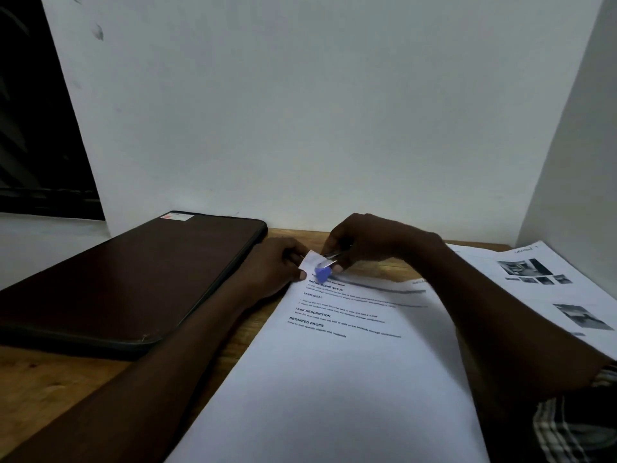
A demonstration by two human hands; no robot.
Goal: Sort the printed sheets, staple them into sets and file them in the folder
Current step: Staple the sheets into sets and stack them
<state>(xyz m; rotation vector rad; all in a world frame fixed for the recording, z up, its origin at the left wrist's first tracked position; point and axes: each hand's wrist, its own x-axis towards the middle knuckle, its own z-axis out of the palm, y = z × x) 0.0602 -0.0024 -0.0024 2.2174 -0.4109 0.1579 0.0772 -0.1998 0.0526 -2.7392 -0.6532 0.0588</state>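
**Two hands at one corner: binding a set**

1. Small stapler, blue plastic body with a bright metal arm (324, 271). My right hand (367, 243) holds it with the fingers curled round it. Its mouth sits over the far left corner of the paper, the usual corner for binding a set.
2. White printed sheets with bold black headings (334, 379). They lie down the middle of the wooden desk (50, 372), from the near edge toward the back edge. The far left corner is raised off the wood. I cannot tell how many sheets are in the set.
3. Left hand (273, 269). It pinches that raised corner, just beside the stapler. I judge this keeps the edges square and lifts the corner into the stapler's mouth.
4. Dark brown flat folder with rounded corners (133, 279). It is closed and lies on the left part of the desk, reaching the back edge. It is near my left hand, probably so it is ready for filing.
5. Loose white sheet printed with grey photographs (547, 289). It lies at the right edge, partly under my right forearm. It is likely kept apart for another set.

Status: I cannot tell whether the staple is in yet. Filing is not yet done.
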